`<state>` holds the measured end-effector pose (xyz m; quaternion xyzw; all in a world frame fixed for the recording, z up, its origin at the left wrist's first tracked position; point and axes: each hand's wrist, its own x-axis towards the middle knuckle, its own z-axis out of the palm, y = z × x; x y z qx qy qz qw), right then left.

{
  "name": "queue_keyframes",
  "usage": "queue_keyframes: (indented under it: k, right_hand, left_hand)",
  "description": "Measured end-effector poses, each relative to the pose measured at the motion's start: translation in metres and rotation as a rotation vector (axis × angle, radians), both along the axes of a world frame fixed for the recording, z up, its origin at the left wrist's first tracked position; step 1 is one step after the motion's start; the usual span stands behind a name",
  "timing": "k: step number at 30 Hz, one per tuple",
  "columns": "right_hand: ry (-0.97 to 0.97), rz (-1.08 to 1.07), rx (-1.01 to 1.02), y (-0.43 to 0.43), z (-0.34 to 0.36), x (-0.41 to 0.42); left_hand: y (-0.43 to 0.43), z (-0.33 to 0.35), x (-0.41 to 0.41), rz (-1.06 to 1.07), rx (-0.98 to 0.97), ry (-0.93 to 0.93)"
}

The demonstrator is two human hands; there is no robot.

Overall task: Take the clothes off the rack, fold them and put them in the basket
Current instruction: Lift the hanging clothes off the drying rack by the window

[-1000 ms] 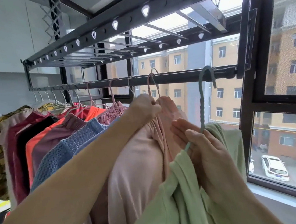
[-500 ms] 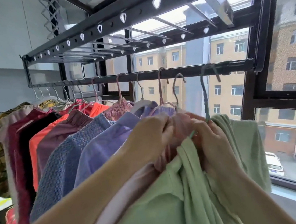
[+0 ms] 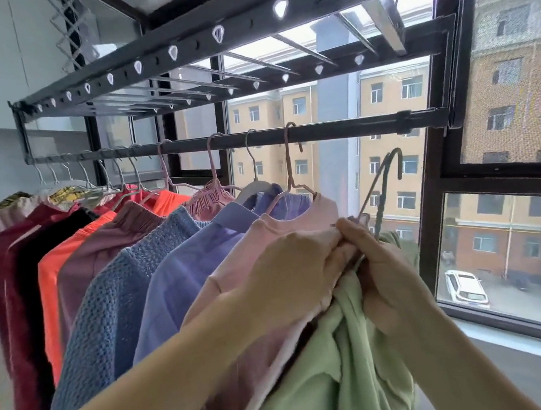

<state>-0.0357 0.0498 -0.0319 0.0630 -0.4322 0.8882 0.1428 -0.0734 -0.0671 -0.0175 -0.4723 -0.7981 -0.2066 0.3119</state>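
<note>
A black rail carries a row of clothes on hangers, among them a blue knit, a lilac top and a pink top. My left hand grips pale pink cloth at that pink top's shoulder. My right hand pinches the necks of two hangers, a green one and a thin grey one. Both of their hooks are below the rail and free of it. A light green garment hangs bunched under my hands. No basket shows in this view.
Above the rail sits a black slatted rack frame. Behind it a dark-framed window faces apartment blocks and a parked white car. A grey sill runs lower right. More clothes crowd the rail's left end.
The green hanger's hook has come off the rail and dropped to the right with the grey hanger. My hands have drawn together around the pink and green garments.
</note>
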Motion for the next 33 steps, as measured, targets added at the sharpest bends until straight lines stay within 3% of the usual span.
queue_keyframes:
  k: [3,6,8,11,13,20,24,33]
  right_hand:
    - [0.060,-0.063,0.043,0.003,0.005,-0.001]
    - [0.091,-0.048,0.098,0.001,0.014,0.007]
    - [0.094,-0.036,0.154,-0.004,0.016,0.015]
    - [0.069,0.002,0.169,-0.010,0.013,0.023]
    - [0.053,0.009,0.176,-0.008,0.007,0.021]
    - [-0.014,0.003,0.139,-0.004,0.002,0.018]
    - [0.017,-0.033,0.142,-0.010,0.006,0.013]
    - [0.130,-0.014,0.153,-0.030,-0.005,0.000]
  left_hand:
    - [-0.016,0.026,0.000,-0.088,0.106,-0.284]
    - [-0.021,0.055,-0.033,0.178,0.127,-0.203]
    - [-0.020,0.060,-0.057,0.319,0.061,-0.281]
    - [-0.012,0.051,-0.077,0.154,0.130,-0.691]
    - [-0.009,0.049,-0.078,0.068,0.305,-0.808]
    - [-0.034,0.078,-0.067,0.037,0.468,-0.721]
    - [-0.045,0.087,-0.053,0.029,0.467,-0.626]
    - [-0.029,-0.016,-0.009,-0.070,0.291,-0.422]
